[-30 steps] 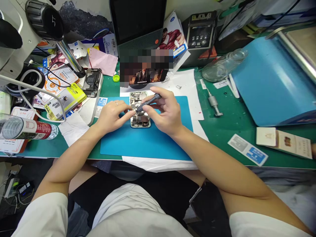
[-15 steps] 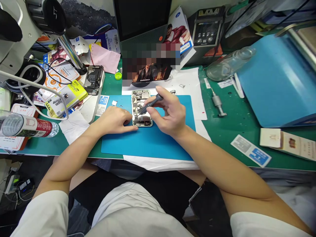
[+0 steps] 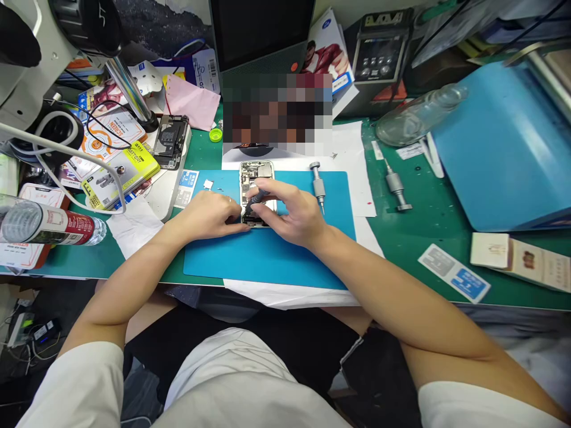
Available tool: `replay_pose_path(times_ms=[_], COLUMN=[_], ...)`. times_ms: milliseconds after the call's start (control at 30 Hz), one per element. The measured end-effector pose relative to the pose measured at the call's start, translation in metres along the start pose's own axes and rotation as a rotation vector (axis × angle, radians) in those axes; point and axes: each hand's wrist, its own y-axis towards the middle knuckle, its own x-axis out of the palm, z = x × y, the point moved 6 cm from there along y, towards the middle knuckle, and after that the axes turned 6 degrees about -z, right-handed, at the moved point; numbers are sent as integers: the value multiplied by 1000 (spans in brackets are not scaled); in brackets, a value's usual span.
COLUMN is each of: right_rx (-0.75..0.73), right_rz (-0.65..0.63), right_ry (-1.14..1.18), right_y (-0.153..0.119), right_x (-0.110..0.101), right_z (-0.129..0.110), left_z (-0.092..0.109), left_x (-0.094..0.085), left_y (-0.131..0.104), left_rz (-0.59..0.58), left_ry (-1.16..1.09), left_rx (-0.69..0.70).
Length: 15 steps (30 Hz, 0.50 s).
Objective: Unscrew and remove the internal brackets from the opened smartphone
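An opened phone (image 3: 265, 170) lies on the blue mat (image 3: 267, 255), its inner parts exposed. My left hand (image 3: 212, 215) rests at its lower left edge, fingers curled and thumb near the bottom corner, holding it. Over the phone's lower half, my right hand (image 3: 292, 208) pinches a dark, slim pen-shaped tool (image 3: 257, 197) pointing down at the parts; its exact kind and tip are hard to make out. A grey precision screwdriver (image 3: 318, 185) lies on the mat right of the phone. Tiny loose parts (image 3: 208, 185) sit on the mat left of the phone.
Another screwdriver (image 3: 395, 185) lies to the right, below a glass bottle (image 3: 417, 116). A water bottle (image 3: 53, 224), a yellow battery box (image 3: 122, 175) and another opened phone (image 3: 170, 141) are at left, beneath a microscope stand (image 3: 134, 95). A blurred screen stands behind the mat.
My right hand has moved left and slightly down with the dark tool, over the phone's lower part. The grey screwdriver, mostly hidden before, now shows. My left hand stays at the phone's edge.
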Motion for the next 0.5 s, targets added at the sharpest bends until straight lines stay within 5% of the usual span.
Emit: replay_pose_path(times_ms=[500], right_rx=[14], right_rz=[-23], right_ry=[-28], right_y=[0], right_x=[0], right_z=[2], left_z=[0], left_x=[0], left_y=[0], left_rz=[-6], left_ry=[11], left_rx=[3])
